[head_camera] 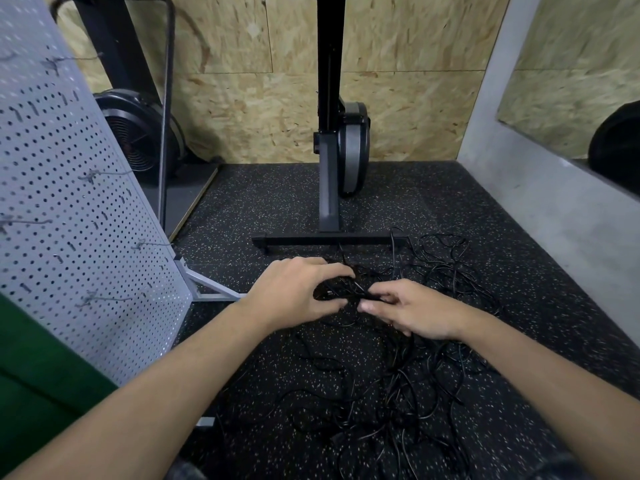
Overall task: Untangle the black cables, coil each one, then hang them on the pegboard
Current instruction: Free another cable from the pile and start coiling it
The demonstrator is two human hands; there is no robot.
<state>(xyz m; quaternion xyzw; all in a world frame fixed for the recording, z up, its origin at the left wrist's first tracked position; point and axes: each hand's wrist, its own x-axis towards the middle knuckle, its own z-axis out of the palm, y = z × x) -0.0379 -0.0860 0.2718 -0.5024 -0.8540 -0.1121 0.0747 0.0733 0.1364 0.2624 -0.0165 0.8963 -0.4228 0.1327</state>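
Your left hand and right hand meet over the far-middle part of the tangled thin black cables, which lie loose on the black speckled rubber floor. The left fingers curl down around a small clump of strands, and the thumb closes in from below. Your right thumb and forefinger pinch a strand just beside that clump, so the two hands nearly touch.

Most of the tangle spreads nearer to you, beneath your wrists. More loops trail away to the right and reach the flat foot of the black metal machine stand.

The grey perforated metal pegboard stands upright at your left, apart from the cables. Thin wire hooks stick out from its face.
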